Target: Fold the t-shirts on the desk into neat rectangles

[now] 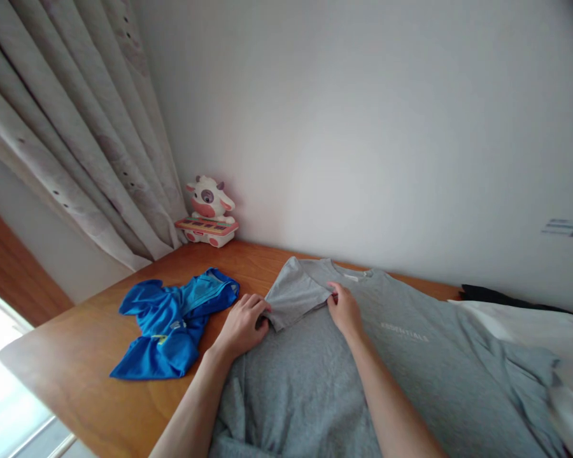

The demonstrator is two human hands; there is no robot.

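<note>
Grey short-sleeved jersey T-shirt (310, 394) lying across a glossy brown wooden table (67, 362), two hands at its sleeve

The T-shirt is lying front side up, covering the middle and much of the right of the table. Its round grey collar (377, 273) is facing the smooth pale-grey wall (363, 140), and small pale capital lettering (404, 333), reading "ESSENTIALS", is running across its chest. The lighter-looking grey cloth sleeve (298, 296) on the left is lying turned inward over the body of the shirt.

The bare right hand (346, 310) is pinching the inner corner of that sleeve, thumb and forefinger almost together, just below the collar. The bare left hand (245, 324) is resting at the sleeve's outer corner, its fingers half curled and a gap showing before the thumb; the fingertips are touching the cloth, though I cannot tell whether they are gripping it.

To the left, a crumpled, shiny bright-blue garment (172, 331) is lying near the left hand. Behind it, a white-and-pink cow toy with a small keyboard (209, 213) is sitting by the wall, next to a pale patterned fabric curtain (90, 127). On the right, a white cloth (501, 321) is lying beside the T-shirt, with a black cloth (501, 296) showing behind it along the wall
</note>
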